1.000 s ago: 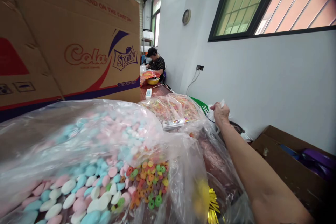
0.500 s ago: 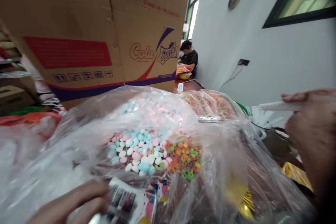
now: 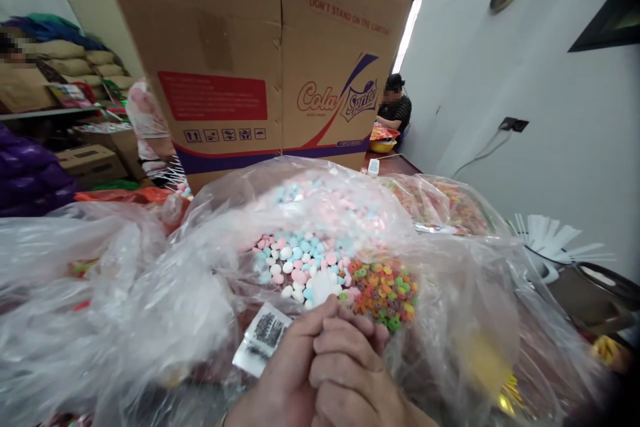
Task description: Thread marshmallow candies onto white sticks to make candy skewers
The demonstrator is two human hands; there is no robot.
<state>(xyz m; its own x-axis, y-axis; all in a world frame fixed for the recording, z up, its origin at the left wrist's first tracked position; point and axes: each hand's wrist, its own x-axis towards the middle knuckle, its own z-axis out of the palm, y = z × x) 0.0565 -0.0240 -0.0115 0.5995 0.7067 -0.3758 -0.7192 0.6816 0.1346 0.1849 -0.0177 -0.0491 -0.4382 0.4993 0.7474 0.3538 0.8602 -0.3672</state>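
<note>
My two hands meet at the bottom centre, pressed against each other. My left hand (image 3: pixel 283 377) is closed on a small white packet (image 3: pixel 262 338) with a black barcode that sticks out to its left. My right hand (image 3: pixel 353 377) has its fingers curled tight beside the left thumb; what they hold is hidden. Just beyond the fingertips lies a big clear plastic bag (image 3: pixel 200 260) of pink, blue and white candies (image 3: pixel 295 263). A patch of small coloured ring candies (image 3: pixel 385 293) lies right of them.
A large Cola/Sprite cardboard carton (image 3: pixel 260 60) stands behind the bags. More clear bags of coloured candy (image 3: pixel 440 203) lie at the right, with white plastic pieces (image 3: pixel 550 237) and a dark bowl (image 3: pixel 600 280). A person in black (image 3: pixel 395 110) sits far back; another person (image 3: pixel 150 127) is at the left.
The view swung left. My right hand came back from the far right with a thin white item and joined my left hand, which rose into view holding the barcode packet.
</note>
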